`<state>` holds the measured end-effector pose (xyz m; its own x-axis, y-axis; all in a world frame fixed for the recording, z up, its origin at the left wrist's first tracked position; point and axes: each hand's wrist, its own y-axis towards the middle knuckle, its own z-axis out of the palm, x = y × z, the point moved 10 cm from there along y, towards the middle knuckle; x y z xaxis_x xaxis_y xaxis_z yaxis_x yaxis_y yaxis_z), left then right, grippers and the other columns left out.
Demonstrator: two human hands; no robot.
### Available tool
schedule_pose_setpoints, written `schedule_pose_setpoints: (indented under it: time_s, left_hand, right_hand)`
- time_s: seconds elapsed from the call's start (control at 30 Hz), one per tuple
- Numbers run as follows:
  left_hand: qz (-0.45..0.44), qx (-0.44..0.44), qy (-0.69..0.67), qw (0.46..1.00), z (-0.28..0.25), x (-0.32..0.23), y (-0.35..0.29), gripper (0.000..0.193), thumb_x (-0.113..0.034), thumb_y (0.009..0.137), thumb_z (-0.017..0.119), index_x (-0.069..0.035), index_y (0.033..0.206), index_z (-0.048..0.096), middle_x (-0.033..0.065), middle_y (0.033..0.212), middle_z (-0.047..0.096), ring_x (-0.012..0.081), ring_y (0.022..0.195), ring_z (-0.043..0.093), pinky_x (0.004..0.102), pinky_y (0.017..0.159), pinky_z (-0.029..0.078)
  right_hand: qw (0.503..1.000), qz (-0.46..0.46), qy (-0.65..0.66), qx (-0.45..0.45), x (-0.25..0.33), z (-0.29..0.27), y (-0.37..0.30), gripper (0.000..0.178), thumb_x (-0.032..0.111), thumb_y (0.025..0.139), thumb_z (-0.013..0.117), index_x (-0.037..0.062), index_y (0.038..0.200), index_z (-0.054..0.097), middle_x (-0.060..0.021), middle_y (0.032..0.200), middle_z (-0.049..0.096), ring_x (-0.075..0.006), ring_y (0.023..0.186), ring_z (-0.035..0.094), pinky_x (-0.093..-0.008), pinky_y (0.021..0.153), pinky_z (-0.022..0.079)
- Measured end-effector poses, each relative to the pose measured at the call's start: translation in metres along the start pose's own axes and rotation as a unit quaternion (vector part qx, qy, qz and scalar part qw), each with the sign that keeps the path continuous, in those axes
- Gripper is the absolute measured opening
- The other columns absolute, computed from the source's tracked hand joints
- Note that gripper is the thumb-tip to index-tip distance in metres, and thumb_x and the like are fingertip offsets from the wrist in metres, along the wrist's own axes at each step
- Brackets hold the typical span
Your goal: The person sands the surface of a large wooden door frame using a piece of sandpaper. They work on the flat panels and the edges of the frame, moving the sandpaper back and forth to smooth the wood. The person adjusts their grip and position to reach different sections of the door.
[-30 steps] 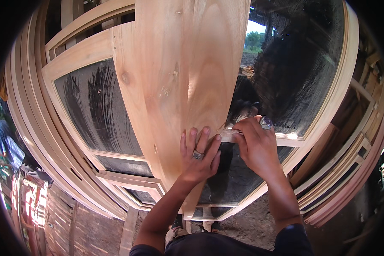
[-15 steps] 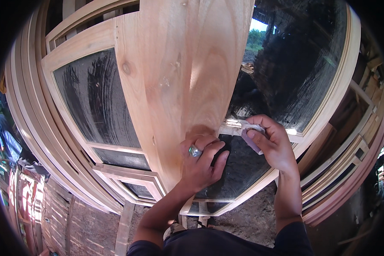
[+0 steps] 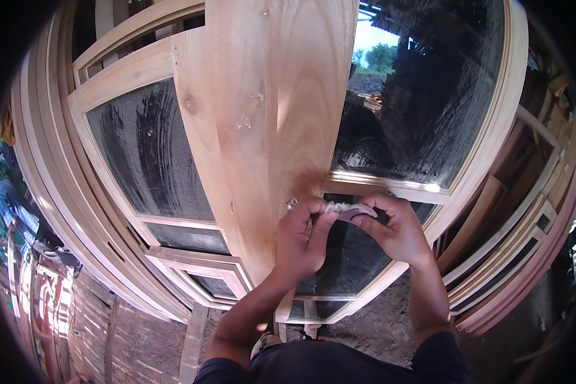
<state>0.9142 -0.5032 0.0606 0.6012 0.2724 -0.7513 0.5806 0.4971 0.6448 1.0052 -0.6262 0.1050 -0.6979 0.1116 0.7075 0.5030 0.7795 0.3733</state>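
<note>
Sheet [image 3: 350, 214], mauve with a pale, ragged upper edge, just below and right of the frame's centre, bent in an arch between both hands. Left hand [image 3: 303, 238]: thumb and fingers closed on the sheet's left end, little gap between them; ring [image 3: 292, 203] on one finger. Right hand [image 3: 397, 229]: thumb below, fingers curled above, pinching the right end. Whether the sheet is one layer or folded, cannot tell.

Behind the hands, a pale rail [image 3: 393, 184] crosses the right half, a sunlit spot near its right end. Dark pane [image 3: 429, 96] above it, upper right, reflecting sky and greenery. Wide bare board [image 3: 249, 109] runs from top centre down to the left hand's side. Second pane [image 3: 153, 153], left of centre, streaked. Small frame [image 3: 195, 265], lower left. Stacked frames [image 3: 515, 249] at right edge; blue cloth [image 3: 16, 208] at far left.
</note>
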Motion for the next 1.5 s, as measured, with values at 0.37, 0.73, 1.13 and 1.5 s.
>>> schedule_pose_setpoints:
  time_s: [0.37, 0.73, 1.13, 1.5]
  left_hand:
    - [0.391, 0.061, 0.24, 0.886, 0.02, -0.07, -0.044, 0.022, 0.004, 0.067, 0.076, -0.004, 0.086, 0.068, 0.0057, 0.093, 0.062, 0.0222, 0.075, 0.061, 0.032, 0.062, 0.05]
    - [0.366, 0.103, 0.268, 0.885, 0.038, -0.045, -0.054, 0.031, 0.0, 0.067, 0.074, -0.005, 0.097, 0.071, 0.0058, 0.097, 0.062, 0.0234, 0.087, 0.063, 0.0327, 0.069, 0.053]
    - [0.209, -0.003, 0.243, 0.947, -0.008, -0.015, -0.025, 0.022, 0.005, 0.079, 0.068, -0.003, 0.099, 0.066, 0.0119, 0.104, 0.062, 0.0302, 0.091, 0.06, 0.0394, 0.078, 0.048]
    - [0.205, -0.072, 0.338, 0.916, -0.014, -0.01, -0.004, 0.05, 0.002, 0.077, 0.066, 0.0, 0.125, 0.053, 0.0226, 0.136, 0.043, 0.0376, 0.128, 0.041, 0.0449, 0.104, 0.038]
  right_hand:
    - [0.96, -0.084, 0.251, -0.087, -0.006, -0.008, -0.033, 0.046, -0.015, 0.076, 0.05, -0.0042, 0.119, 0.063, -0.0106, 0.112, 0.068, -0.015, 0.097, 0.066, -0.0276, 0.088, 0.05]
    - [0.912, -0.03, 0.371, -0.171, -0.016, -0.002, -0.033, 0.03, -0.012, 0.088, 0.063, -0.0006, 0.115, 0.058, -0.0097, 0.103, 0.068, -0.0149, 0.097, 0.064, -0.0259, 0.084, 0.052]
    - [0.927, -0.182, -0.32, -0.07, 0.039, -0.028, 0.029, 0.012, 0.004, 0.083, 0.07, 0.0033, 0.094, 0.066, -0.0119, 0.088, 0.066, -0.0343, 0.081, 0.066, -0.043, 0.071, 0.052]
    - [0.889, -0.217, -0.393, -0.087, 0.041, -0.002, 0.036, 0.018, 0.007, 0.079, 0.073, 0.007, 0.096, 0.068, -0.008, 0.095, 0.063, -0.0316, 0.087, 0.064, -0.0427, 0.079, 0.049]
